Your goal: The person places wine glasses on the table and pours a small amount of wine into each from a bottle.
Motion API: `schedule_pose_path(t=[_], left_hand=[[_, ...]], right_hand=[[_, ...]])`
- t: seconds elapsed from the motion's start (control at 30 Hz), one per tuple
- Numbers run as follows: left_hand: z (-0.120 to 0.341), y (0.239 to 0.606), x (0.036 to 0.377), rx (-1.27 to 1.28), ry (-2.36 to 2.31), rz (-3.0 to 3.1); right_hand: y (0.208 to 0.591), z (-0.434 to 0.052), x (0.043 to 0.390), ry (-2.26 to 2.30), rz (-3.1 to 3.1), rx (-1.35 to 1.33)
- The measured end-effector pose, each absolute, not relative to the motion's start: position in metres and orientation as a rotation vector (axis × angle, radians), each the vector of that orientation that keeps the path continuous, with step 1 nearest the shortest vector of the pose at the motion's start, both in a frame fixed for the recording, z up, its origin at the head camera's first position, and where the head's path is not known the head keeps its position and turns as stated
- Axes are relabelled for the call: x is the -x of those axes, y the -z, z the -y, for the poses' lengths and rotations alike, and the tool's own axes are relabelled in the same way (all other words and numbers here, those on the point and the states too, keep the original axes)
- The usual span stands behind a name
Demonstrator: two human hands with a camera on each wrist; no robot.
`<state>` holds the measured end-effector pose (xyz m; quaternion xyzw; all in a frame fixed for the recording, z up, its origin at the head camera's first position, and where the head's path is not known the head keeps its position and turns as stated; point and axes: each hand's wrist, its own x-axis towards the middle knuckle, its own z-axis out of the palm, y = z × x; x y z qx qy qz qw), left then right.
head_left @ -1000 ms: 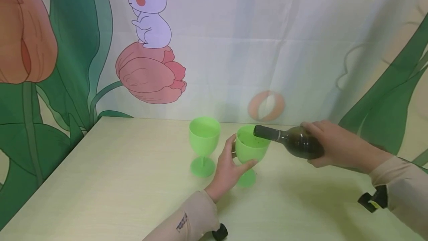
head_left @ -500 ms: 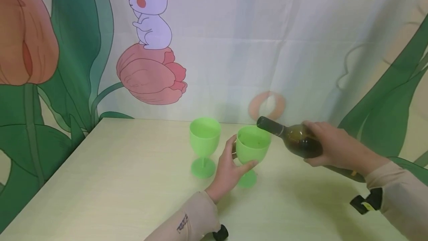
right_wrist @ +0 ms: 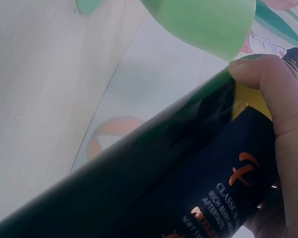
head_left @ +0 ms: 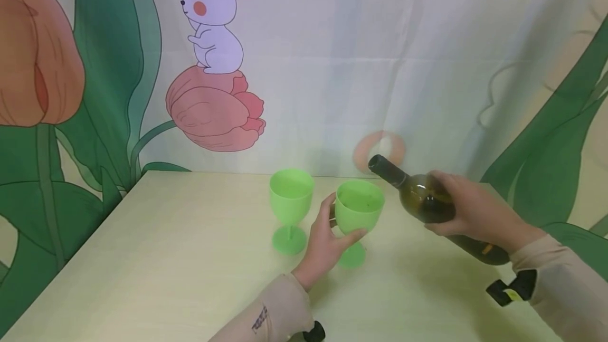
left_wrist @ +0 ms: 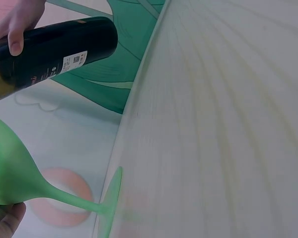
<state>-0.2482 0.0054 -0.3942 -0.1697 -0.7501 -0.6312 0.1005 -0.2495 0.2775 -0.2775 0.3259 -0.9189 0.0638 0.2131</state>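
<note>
My left hand (head_left: pixel 326 249) holds a light green plastic goblet (head_left: pixel 358 218) by its bowl, thumb across the front and fingers behind. A few dark specks show inside the bowl. My right hand (head_left: pixel 475 210) grips a dark wine bottle (head_left: pixel 420 199) round its body. The bottle leans, its black neck (head_left: pixel 389 170) pointing up and left, beside the goblet's rim and apart from it. A dark printed label (right_wrist: pixel 238 173) shows in the right wrist view. Left of the held goblet a matching green goblet (head_left: pixel 291 199) stands upright on the table.
The pale wooden table (head_left: pixel 157 257) ends at a printed cloth (head_left: pixel 309 67) hanging close behind it. Black cameras are strapped at both wrists, over beige sleeves (head_left: pixel 280 307).
The bottle's neck has risen from over the goblet's mouth, tilting upward, while its base has come down. My left hand and both goblets have stayed nearly in place.
</note>
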Motion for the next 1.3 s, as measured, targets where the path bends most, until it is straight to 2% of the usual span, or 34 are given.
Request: schedule_pose_path(t=[1.03,1.3], left_hand=[[-0.005,0.393,0.249,0.496,1.868,2.221],[-0.005,0.394,0.248,0.500,1.886,2.219]], right_hand=[[0.290,-0.273,0.251,-0.303,2.571,-0.897],[0.297,-0.279,0.251,-0.394,2.601,-0.802]])
